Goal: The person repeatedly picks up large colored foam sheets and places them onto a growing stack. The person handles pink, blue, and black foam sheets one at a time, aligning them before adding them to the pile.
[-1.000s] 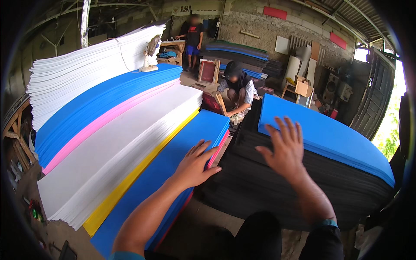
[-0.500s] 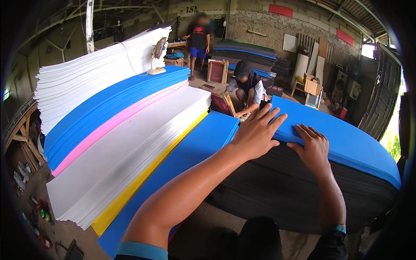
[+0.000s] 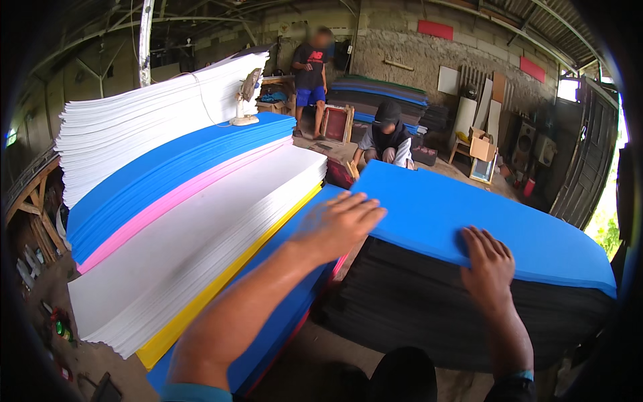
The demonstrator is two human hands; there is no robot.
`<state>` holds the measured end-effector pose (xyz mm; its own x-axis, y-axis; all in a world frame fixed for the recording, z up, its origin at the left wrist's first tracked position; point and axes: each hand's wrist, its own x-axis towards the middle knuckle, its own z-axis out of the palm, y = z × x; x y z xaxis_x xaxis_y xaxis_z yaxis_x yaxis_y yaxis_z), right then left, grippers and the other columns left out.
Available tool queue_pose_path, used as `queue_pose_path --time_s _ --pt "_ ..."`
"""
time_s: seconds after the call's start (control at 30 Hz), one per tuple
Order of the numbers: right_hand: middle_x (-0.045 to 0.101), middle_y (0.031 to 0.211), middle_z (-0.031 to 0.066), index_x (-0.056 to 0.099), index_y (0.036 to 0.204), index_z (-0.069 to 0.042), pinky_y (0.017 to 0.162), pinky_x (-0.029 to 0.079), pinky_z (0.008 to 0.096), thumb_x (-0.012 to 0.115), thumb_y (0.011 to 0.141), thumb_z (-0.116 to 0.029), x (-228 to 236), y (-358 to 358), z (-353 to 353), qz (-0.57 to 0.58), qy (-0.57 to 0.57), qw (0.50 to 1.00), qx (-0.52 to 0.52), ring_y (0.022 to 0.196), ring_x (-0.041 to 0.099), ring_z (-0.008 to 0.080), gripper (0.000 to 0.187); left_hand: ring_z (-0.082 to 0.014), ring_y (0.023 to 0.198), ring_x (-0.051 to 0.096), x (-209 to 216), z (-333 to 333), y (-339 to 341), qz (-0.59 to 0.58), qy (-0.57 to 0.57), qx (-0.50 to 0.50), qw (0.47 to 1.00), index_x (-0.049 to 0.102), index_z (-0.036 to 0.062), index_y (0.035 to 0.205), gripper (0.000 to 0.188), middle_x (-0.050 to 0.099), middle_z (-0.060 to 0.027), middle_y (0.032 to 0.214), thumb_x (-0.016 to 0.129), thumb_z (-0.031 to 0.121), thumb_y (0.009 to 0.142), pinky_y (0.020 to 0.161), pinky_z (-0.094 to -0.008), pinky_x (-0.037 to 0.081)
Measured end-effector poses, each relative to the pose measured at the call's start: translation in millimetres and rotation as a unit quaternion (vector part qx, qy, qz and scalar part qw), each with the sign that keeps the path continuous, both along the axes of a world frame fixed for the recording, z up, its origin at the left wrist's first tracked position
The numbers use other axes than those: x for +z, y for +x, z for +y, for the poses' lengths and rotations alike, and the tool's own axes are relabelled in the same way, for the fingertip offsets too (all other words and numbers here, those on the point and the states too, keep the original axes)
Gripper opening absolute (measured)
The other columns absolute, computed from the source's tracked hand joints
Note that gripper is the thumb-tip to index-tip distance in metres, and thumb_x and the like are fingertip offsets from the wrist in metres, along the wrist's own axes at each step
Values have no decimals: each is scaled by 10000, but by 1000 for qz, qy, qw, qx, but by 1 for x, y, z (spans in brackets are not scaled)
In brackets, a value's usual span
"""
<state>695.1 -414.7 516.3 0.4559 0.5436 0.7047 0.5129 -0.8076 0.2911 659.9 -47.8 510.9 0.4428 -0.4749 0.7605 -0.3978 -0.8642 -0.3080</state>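
The top blue sheet (image 3: pixel 445 211) lies above the black stack (image 3: pixel 435 305), to its near edge; I cannot tell if your left hand (image 3: pixel 338 224) and right hand (image 3: pixel 489 268) grasp it; uneven pulling may bend it

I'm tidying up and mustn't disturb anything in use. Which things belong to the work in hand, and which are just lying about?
Likely in use:
blue sheets at the left hand and right hand
black stack beneath

Seemingly lying about:
white fan
cardboard box
framed panel
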Motion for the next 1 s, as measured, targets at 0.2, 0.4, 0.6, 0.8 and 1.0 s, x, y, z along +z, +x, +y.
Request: queue_pose_path --time_s 0.2,0.4,0.6,0.8,1.0 --pt "771 1364 143 761 1333 -108 1131 513 518 673 658 4 -12 -13 -82 -65 56 994 -62 1306 710 369 689 -278 1281 736 -6 106 -96 8 -1 148 989 780 140 1311 424 793 -64 1341 771 131 887 1140 -503 541" --pt "784 1341 133 787 1325 -154 1116 524 568 714 665 -160 -26 -22 -9 -82 77 993 23 1261 737 377 664 -295 1278 732 -27 57 -132 -26 -15 258 966 779 180 1332 564 797 -68 1329 763 107 773 1162 -503 504" --pt "810 1274 98 816 1224 -122 1059 560 511 702 660 -61 -23 -43 82 -94 103 982 127 1211 764 322 578 -276 1229 751 -33 5 -128 -10 -86 229 970 784 236 1336 620 804 -45 1298 747 82 737 1077 -461 550" --pt "787 1300 104 775 1258 -121 1057 557 494 720 686 -15 -10 -32 49 -44 58 987 143 1223 749 324 584 -294 1181 773 -15 73 -186 -79 -18 285 955 821 219 1246 631 823 -40 1238 693 -6 671 987 -436 589" --pt "773 1351 128 773 1288 -112 1110 545 498 772 735 -45 8 -14 4 41 58 987 144 1298 716 371 557 -338 1223 756 -24 131 -264 -37 -41 324 945 814 135 1184 626 816 -82 1247 627 -65 620 1006 -475 587"
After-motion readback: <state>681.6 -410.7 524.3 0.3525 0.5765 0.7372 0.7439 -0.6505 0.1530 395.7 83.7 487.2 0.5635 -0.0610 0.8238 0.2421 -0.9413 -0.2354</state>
